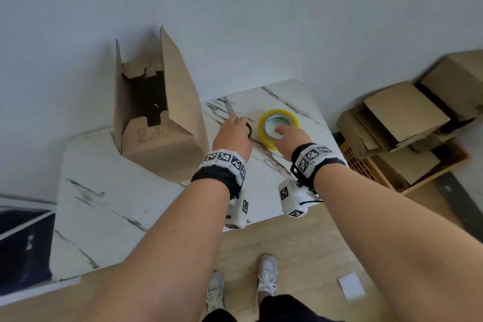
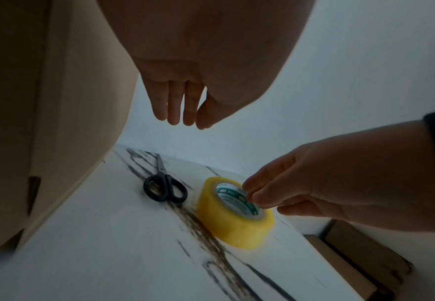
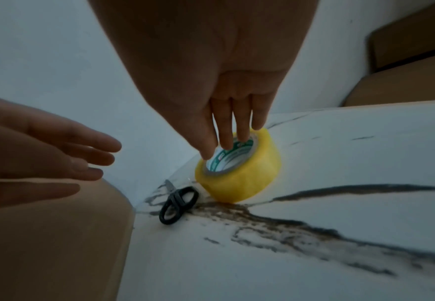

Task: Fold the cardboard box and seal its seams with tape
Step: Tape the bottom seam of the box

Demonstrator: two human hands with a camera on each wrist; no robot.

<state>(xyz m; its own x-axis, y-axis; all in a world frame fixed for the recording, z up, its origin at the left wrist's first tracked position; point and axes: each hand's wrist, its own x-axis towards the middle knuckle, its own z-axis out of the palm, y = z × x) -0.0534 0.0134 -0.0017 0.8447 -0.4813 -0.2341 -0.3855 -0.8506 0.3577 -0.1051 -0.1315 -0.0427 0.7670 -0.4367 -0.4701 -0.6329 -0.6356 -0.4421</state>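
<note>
A brown cardboard box [image 1: 156, 123] stands on the left of the marble table [image 1: 117, 204], its near end open with loose flaps. A yellow tape roll [image 1: 262, 128] lies flat on the table's right part. Black-handled scissors [image 2: 165, 187] lie just left of it. My left hand [image 1: 232, 136] hovers over the scissors with straight fingers [image 2: 180, 106] and holds nothing. My right hand [image 1: 292, 138] reaches the tape roll [image 3: 242, 179], and its straight fingertips [image 3: 226, 142] touch the roll's top edge and green-printed core. The box wall [image 3: 57, 234] stands close to the left of both hands.
Several folded and stacked cardboard boxes [image 1: 405, 123] sit on the floor to the right, on a wooden crate [image 1: 366, 167]. A white sheet [image 1: 351, 285] lies on the wood floor near my shoes. A dark object [image 1: 23, 243] is beside the table's left edge. A wall stands behind the table.
</note>
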